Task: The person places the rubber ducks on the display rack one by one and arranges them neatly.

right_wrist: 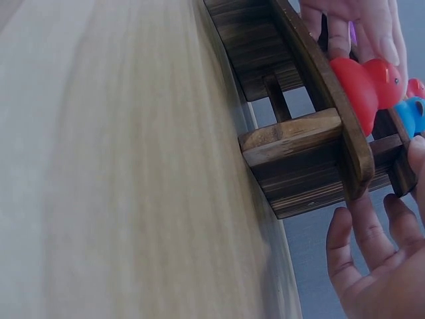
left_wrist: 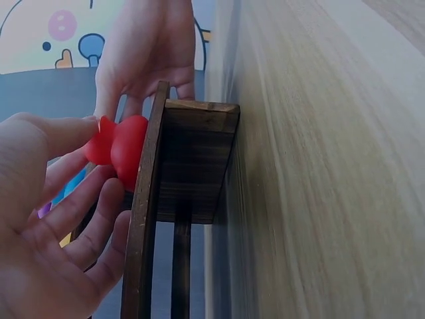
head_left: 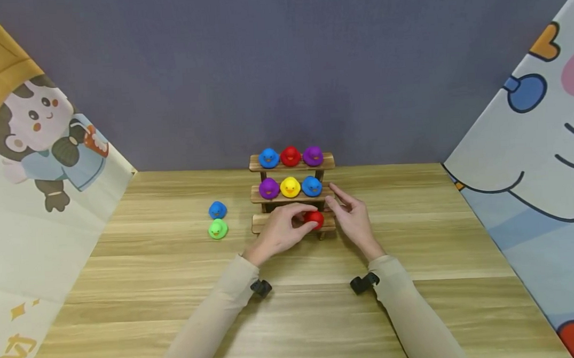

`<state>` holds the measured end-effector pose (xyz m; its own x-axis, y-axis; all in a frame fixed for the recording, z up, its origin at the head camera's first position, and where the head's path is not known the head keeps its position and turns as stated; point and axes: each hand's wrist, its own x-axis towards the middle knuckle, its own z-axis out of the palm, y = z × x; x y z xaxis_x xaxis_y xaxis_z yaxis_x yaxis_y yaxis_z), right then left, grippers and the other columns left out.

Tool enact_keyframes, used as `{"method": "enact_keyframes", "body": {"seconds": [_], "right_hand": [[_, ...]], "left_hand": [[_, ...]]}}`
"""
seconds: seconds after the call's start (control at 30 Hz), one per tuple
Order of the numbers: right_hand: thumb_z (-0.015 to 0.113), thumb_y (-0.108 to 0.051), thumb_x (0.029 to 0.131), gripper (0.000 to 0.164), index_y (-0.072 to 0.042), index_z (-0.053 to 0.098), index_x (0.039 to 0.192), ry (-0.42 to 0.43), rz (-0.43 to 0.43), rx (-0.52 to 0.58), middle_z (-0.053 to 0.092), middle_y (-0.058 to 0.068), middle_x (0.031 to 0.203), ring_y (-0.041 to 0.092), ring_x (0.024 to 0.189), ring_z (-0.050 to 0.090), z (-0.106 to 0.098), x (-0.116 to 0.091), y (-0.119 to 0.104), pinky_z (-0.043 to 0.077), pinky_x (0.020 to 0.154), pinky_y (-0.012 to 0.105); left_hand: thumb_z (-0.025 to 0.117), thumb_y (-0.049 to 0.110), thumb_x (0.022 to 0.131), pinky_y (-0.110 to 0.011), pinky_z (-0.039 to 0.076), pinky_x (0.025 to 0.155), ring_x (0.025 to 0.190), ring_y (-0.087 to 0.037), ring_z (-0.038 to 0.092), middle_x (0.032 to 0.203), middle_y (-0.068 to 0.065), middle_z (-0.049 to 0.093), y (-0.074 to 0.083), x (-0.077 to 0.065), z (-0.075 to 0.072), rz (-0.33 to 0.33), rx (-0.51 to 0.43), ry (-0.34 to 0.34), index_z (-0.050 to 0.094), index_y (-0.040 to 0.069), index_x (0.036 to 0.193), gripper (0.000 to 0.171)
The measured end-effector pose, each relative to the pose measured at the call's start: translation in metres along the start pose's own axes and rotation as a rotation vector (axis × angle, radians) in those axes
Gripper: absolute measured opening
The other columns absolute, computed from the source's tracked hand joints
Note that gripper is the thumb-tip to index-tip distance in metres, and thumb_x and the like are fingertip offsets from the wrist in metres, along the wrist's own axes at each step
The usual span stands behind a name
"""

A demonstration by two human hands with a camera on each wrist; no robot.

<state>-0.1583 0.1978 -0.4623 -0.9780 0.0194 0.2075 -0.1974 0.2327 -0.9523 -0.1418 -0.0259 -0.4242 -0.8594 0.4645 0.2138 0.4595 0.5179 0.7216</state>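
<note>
My left hand (head_left: 282, 230) holds a red rubber duck (head_left: 314, 219) between thumb and fingers at the right end of the bottom step of a small three-step wooden rack (head_left: 260, 223). In the left wrist view the red duck (left_wrist: 129, 149) sits right at the board, thumb on its head. My right hand (head_left: 353, 221) is at the rack's right side, its fingers extended along the ends of the steps. On the middle step stand a purple duck (head_left: 269, 188), a yellow duck (head_left: 290, 187) and a blue duck (head_left: 312, 186).
The top step carries a blue duck (head_left: 269, 158), a red duck (head_left: 291, 156) and a purple duck (head_left: 313, 156). Left of the rack, another blue duck (head_left: 217, 210) and a green duck (head_left: 217, 229) stand on the wooden table (head_left: 303, 328). A grey wall (head_left: 282, 72) rises behind.
</note>
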Motion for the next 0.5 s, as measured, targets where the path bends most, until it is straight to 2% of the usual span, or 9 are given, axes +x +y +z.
{"method": "enact_keyframes", "body": {"seconds": [0.1, 0.3, 0.37, 0.5], "right_hand": [[0.070, -0.035, 0.105, 0.050, -0.019, 0.061, 0.152, 0.007, -0.003, 0.008, 0.058, 0.009, 0.157, 0.004, 0.101, 0.078, 0.001, 0.001, 0.000, 0.059, 0.068, 0.017], [0.071, -0.029, 0.105, 0.047, -0.016, 0.063, 0.150, 0.018, -0.020, 0.045, 0.060, 0.012, 0.155, 0.032, 0.105, 0.078, 0.001, 0.003, 0.003, 0.056, 0.063, 0.016], [0.071, -0.028, 0.105, 0.047, -0.016, 0.063, 0.150, 0.016, -0.020, 0.049, 0.059, 0.013, 0.155, 0.034, 0.106, 0.078, 0.001, 0.003, 0.003, 0.053, 0.059, 0.015], [0.071, -0.028, 0.105, 0.047, -0.017, 0.063, 0.150, 0.014, -0.014, 0.050, 0.059, 0.013, 0.155, 0.026, 0.101, 0.080, 0.000, 0.003, 0.003, 0.044, 0.051, 0.016]], "left_hand": [[0.077, 0.029, 0.100, -0.029, 0.058, 0.083, 0.095, -0.012, 0.069, 0.123, -0.001, 0.077, 0.000, -0.002, -0.002, 0.007, 0.000, 0.018, 0.076, 0.018, 0.132, 0.034], [0.078, 0.027, 0.100, -0.034, 0.059, 0.088, 0.104, -0.016, 0.073, 0.123, 0.000, 0.078, -0.005, -0.008, -0.008, 0.023, -0.006, 0.052, 0.078, 0.018, 0.128, 0.030], [0.078, 0.026, 0.099, -0.035, 0.060, 0.089, 0.105, -0.016, 0.074, 0.122, -0.001, 0.079, -0.007, -0.011, -0.011, 0.026, -0.010, 0.061, 0.078, 0.017, 0.127, 0.029], [0.078, 0.024, 0.099, -0.032, 0.060, 0.087, 0.099, -0.014, 0.074, 0.118, -0.001, 0.080, -0.014, -0.016, -0.017, 0.013, -0.008, 0.078, 0.079, 0.015, 0.125, 0.027]]}}
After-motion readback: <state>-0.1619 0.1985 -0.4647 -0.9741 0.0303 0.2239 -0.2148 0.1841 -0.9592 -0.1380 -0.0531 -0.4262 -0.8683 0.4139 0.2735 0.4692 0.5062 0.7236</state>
